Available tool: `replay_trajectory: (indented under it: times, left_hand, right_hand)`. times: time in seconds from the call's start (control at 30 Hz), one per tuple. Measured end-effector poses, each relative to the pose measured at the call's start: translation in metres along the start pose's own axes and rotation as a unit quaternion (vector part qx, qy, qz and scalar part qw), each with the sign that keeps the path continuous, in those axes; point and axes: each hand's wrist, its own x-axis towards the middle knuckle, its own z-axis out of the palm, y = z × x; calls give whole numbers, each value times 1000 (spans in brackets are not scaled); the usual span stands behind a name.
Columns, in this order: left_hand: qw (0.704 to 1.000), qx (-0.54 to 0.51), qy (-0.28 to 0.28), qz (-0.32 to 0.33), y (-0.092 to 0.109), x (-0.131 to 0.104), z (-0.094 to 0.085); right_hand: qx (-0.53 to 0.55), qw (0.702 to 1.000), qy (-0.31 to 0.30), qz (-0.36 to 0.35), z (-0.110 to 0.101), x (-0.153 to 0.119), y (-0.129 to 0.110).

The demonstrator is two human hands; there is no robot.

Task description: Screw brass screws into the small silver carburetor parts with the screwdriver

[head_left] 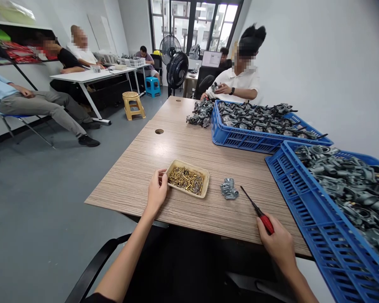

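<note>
My right hand is closed round the red handle of a screwdriver, whose dark shaft points forward and left over the table. At the left end of a shallow cream tray, my left hand has its fingers bent against the rim, gripping it. Inside the tray lies a heap of brass-coloured screws, with a few darker pieces among them. Between the tray and the screwdriver tip sits a small cluster of grey metal parts.
Two blue crates of grey metal parts line the table's right side. More metal parts lie beyond. Across the wood-grain table, a co-worker handles a part. Fans, stools and other people are farther back.
</note>
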Motion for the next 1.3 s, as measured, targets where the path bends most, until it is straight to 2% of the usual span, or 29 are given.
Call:
replay_trajectory:
  times: [0.23,0.43,0.53,0.6,0.63,0.67,0.73,0.8,0.83,0.9,0.97,1.1,1.3]
  left_hand:
    - [1000,9,1,-8,3,0,-1]
    - [999,35,26,-31,2,-3,-4]
    - [996,73,43,-22,10,5,-7]
    - [994,100,36,10,23,21,-10]
    - [994,106,16,38,32,32,-12]
    - [991,107,-27,72,41,45,-12]
    - [970,107,-181,126,58,72,-8]
    - [919,106,-350,145,67,95,2]
    - [890,114,-413,154,69,103,8]
    - [847,129,-487,167,64,110,21]
    - [834,133,-508,169,54,107,28]
    - [849,122,-483,179,37,93,27]
    - [853,151,-460,197,34,87,23]
  right_hand:
    - [4,1000,-1,-1,-4,2,-5]
    - [3,1000,-7,0,-5,3,-5]
    - [-5,1000,-10,0,-6,2,-4]
    - [-19,1000,-3,4,-5,1,-4]
    - [-28,1000,2,6,-5,0,-5]
    - [-38,999,10,7,-5,0,-5]
    - [-56,998,23,7,-5,-1,-8]
    - [-71,997,35,3,-5,-2,-10]
    - [-79,996,43,3,-5,-3,-10]
    - [-95,994,58,7,-5,-5,-10]
    - [-107,992,70,11,-4,-8,-8]
    - [-124,989,82,11,-3,-13,-4]
    - [-137,987,83,34,-4,-14,-4]
